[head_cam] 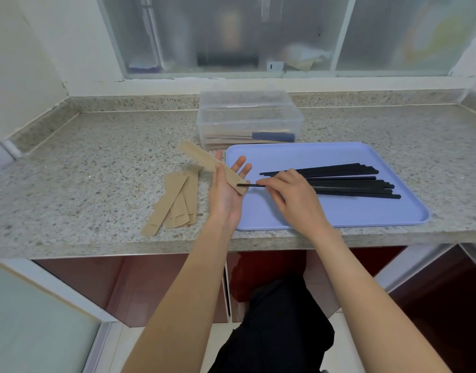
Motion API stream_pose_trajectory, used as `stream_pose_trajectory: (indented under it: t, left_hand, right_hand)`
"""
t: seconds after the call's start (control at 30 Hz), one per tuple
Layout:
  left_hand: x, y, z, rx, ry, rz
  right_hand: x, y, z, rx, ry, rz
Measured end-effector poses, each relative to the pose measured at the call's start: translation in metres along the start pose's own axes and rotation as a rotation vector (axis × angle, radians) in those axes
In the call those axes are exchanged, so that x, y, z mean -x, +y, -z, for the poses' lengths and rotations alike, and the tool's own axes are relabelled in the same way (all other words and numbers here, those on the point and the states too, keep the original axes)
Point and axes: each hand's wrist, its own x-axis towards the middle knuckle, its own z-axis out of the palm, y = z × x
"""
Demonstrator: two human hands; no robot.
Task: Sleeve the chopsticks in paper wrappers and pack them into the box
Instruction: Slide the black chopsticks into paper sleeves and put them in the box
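A slim black chopstick (pixel 251 185) is pinched in the right hand (pixel 290 192), its narrow tip just entering the open end of a brown kraft paper wrapper (pixel 210 164). The wrapper is long and flat, lying across the palm of the left hand (pixel 227 189), whose fingers (pixel 238 164) are straight and spread apart; the thumb seems to steady the paper's edge. The right hand's fingers are curled together around the chopstick.

More black chopsticks (pixel 347 181) lie in a loose bundle on a pale blue tray (pixel 339 214) near the surface's front edge. A few empty wrappers (pixel 175 204) overlap left of the tray. Behind the tray, toward the back edge, stands a clear plastic box (pixel 249 119) holding sleeved chopsticks, one sleeve dark blue (pixel 273 136).

The surface (pixel 97 162) is speckled granite with a low raised lip, below a frosted sliding window (pixel 231 36). Reddish cabinet fronts (pixel 129 286) show underneath.
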Motion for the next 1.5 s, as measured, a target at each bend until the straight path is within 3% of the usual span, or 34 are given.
stream_pose_trajectory:
  t: [0.17,0.37,0.77,1.03,1.17,1.27,1.4,1.5]
  left_hand:
    - [0.002,0.001,-0.001,-0.003,-0.033,0.041]
    - [0.005,0.000,-0.002,-0.165,-0.051,0.096]
    - [0.011,-0.004,-0.008,-0.168,0.064,-0.046]
    - [0.015,-0.003,-0.012,-0.260,0.067,-0.015]
    - [0.015,-0.002,-0.011,-0.287,0.053,-0.012]
    - [0.016,0.000,-0.013,-0.234,0.109,-0.039]
    - [0.017,0.003,-0.011,-0.155,0.146,-0.041]
    - [0.018,0.004,-0.012,-0.157,0.130,-0.040]
  right_hand:
    - [0.000,-0.002,0.001,-0.013,0.020,-0.033]
    - [0.000,-0.001,0.002,-0.056,0.087,-0.135]
    - [0.003,0.001,0.000,-0.052,0.217,-0.159]
    - [0.002,-0.002,0.006,-0.111,0.219,-0.141]
    - [0.001,-0.007,0.015,-0.261,0.078,-0.258]
    - [0.011,0.007,0.035,-0.082,0.025,-0.232]
    - [0.040,0.047,0.066,0.147,-0.022,-0.351]
    - [0.058,0.059,0.083,-0.224,0.033,-0.560]
